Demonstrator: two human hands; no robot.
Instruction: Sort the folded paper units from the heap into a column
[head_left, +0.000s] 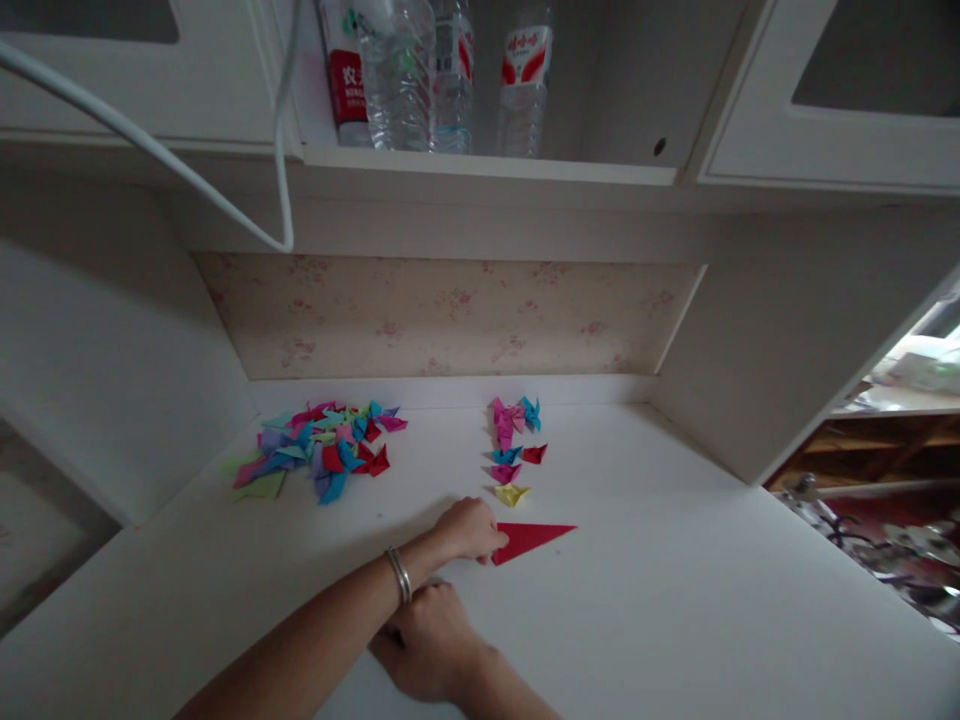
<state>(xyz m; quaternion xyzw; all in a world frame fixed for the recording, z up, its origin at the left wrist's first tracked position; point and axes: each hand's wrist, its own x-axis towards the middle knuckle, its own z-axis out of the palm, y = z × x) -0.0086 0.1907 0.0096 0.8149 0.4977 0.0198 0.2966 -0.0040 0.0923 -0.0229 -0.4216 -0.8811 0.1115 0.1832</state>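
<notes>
My left hand (469,530), with a silver bracelet (400,575) on its wrist, has its fingers closed on the left end of a red folded paper (532,538). This paper is a long triangle, its point facing right, on the white desk. My right hand (429,640) is closed, knuckles up, just below the left wrist. Its fingers are curled and partly hidden, so what they hold, if anything, does not show. A yellow folded paper piece (511,494) lies just beyond the red triangle.
A colourful heap of folded papers (315,440) lies on the desk (675,600) at back left. Pink papers (508,420), blue ones and a small red one (535,454) lie behind the yellow piece. Overhead, a shelf (487,168) holds plastic bottles (525,85); a white cable (150,150) hangs left.
</notes>
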